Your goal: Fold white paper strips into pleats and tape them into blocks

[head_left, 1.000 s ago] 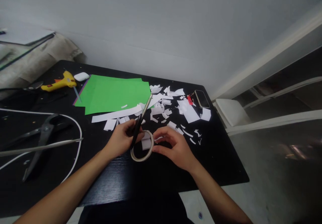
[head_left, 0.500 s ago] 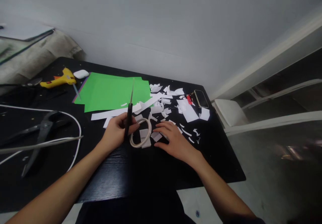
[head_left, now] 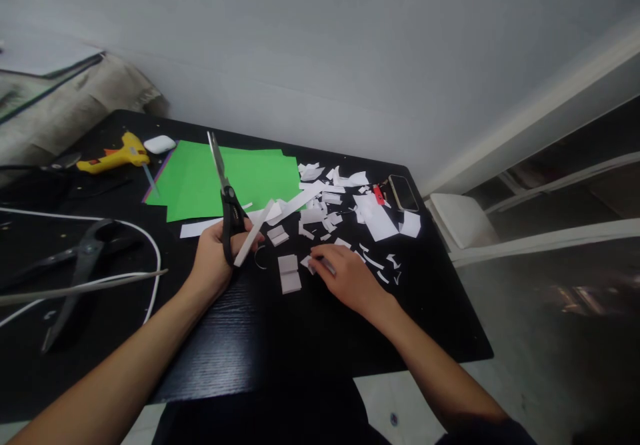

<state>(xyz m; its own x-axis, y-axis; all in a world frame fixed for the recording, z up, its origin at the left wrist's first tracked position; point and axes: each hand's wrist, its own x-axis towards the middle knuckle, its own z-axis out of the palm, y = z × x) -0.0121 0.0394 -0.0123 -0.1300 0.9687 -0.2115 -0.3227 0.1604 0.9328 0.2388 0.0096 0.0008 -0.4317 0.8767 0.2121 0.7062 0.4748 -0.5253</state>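
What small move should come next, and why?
Perhaps the right hand should pick up the small folded paper: it is right there at that piece, while the left hand is occupied, holding the scissors and a pale band.

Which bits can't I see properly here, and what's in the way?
All in the head view:
- Part of the scissors: behind the pale ring and left hand.
- Whether the right hand grips the paper scrap: its fingers cover part.
- Where the white cord ends: cut off by the left edge.
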